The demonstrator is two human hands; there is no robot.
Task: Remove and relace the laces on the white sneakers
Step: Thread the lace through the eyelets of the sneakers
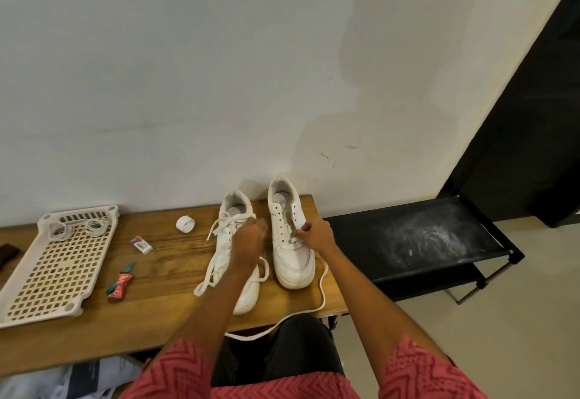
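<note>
Two white sneakers stand side by side on the wooden table (163, 260), toes toward me. The left sneaker (230, 235) is still laced, its loose lace ends (207, 276) trailing over the wood. The right sneaker (290, 241) has most eyelets bare; its long white lace (321, 292) runs off the toe side and drops over the table's front edge. My right hand (317, 235) pinches that lace at the lower eyelets. My left hand (249, 238) hovers between the two shoes with curled fingers; what it holds is blurred.
A white perforated plastic tray (62, 260) lies at the table's left. A roll of white tape (185, 223), a small eraser (142, 244) and a red and green tube (120, 282) lie between tray and shoes. A black fabric rack (423, 241) stands right of the table.
</note>
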